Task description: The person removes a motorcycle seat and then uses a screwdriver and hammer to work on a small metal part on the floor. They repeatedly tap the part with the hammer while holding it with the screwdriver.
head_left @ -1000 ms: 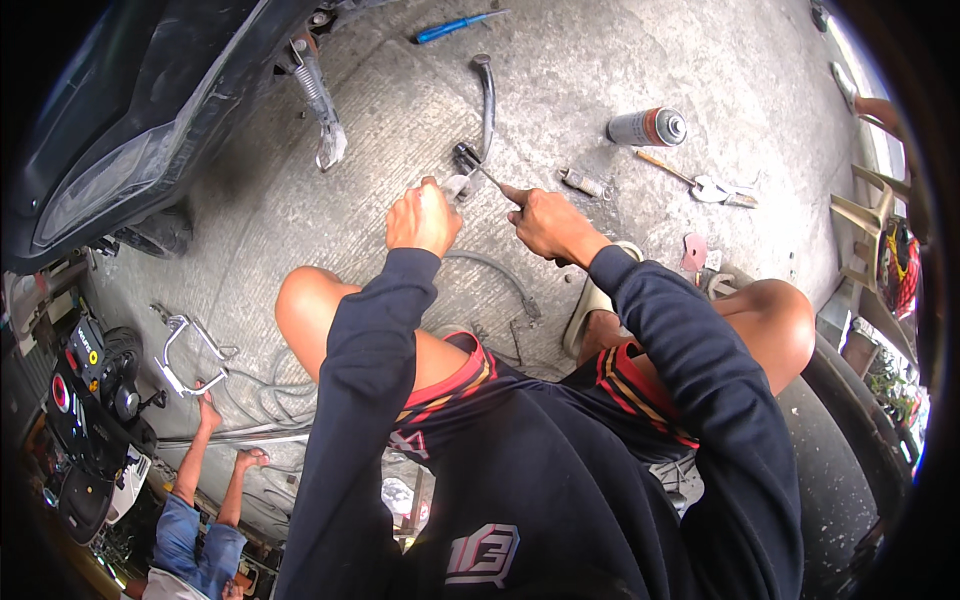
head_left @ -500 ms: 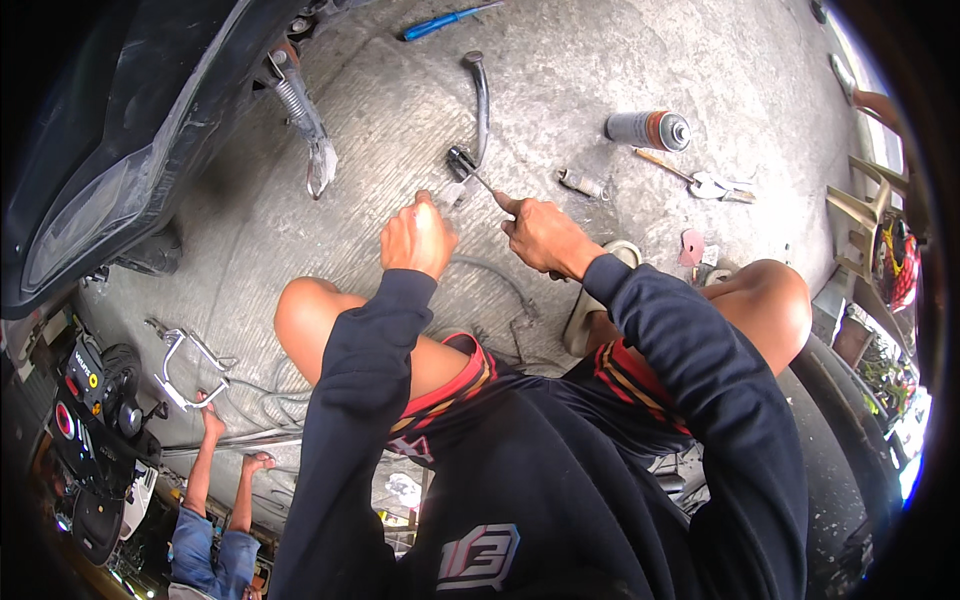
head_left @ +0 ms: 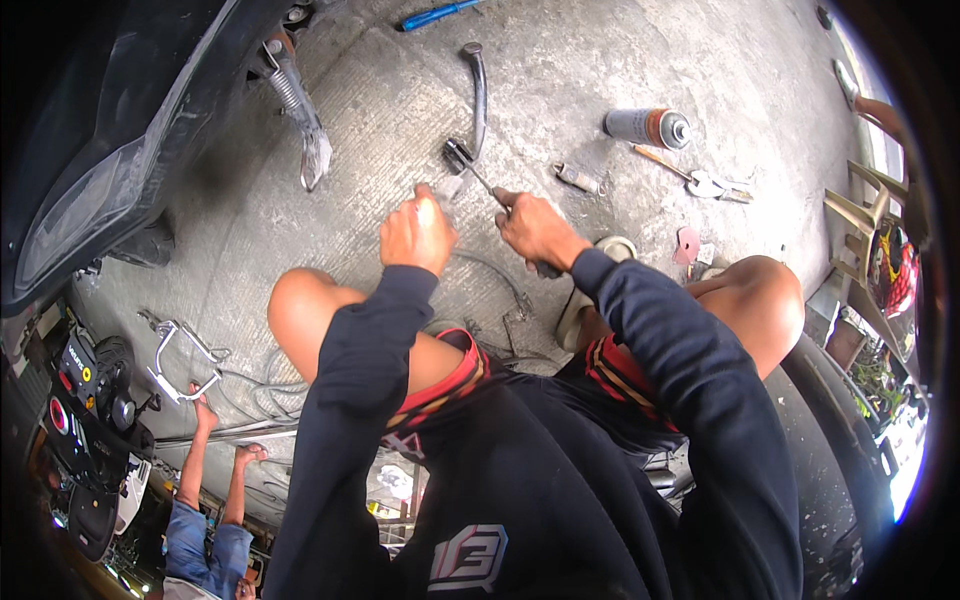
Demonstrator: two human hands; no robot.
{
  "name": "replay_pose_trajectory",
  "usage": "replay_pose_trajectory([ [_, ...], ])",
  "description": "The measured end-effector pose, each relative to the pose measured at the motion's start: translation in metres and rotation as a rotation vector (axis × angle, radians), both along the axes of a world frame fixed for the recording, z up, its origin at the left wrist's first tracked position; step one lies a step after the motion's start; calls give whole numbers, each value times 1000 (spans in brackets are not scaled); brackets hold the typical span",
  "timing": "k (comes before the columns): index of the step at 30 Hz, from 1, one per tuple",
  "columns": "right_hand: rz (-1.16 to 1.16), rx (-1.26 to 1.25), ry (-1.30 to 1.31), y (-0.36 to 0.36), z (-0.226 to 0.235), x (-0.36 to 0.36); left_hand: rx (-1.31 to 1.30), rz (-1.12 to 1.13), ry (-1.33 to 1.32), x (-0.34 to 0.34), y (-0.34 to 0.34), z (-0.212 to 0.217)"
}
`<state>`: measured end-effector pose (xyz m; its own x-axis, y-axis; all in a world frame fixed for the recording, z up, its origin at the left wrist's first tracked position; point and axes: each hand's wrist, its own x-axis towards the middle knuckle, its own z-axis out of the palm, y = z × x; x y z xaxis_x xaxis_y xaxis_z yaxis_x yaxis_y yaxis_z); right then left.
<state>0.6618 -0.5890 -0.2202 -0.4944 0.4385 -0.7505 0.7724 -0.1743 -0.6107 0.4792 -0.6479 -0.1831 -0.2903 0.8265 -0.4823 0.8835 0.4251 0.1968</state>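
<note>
Concrete floor (head_left: 780,90) bears spray can (head_left: 648,127); right hand (head_left: 535,230) grips tool (head_left: 480,180), left hand (head_left: 418,235) fisted.

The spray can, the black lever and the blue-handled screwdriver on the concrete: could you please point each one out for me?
spray can (head_left: 648,127), head view, on the middle of its body.
black lever (head_left: 479,95), head view, on its curved shaft.
blue-handled screwdriver (head_left: 437,14), head view, on the blue handle.
</note>
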Motion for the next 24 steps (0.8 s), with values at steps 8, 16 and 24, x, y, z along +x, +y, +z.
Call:
replay_pose_trajectory([
  [8, -13, 51, 97, -13, 9, 37, 108, -28, 66, 2, -5, -6],
  [16, 56, 391, 109, -48, 10, 38, 106, -17, 92, 11, -3, -5],
  [24, 62, 427, 13, -54, 26, 26, 110, -33, 116, 17, -3, -4],
])
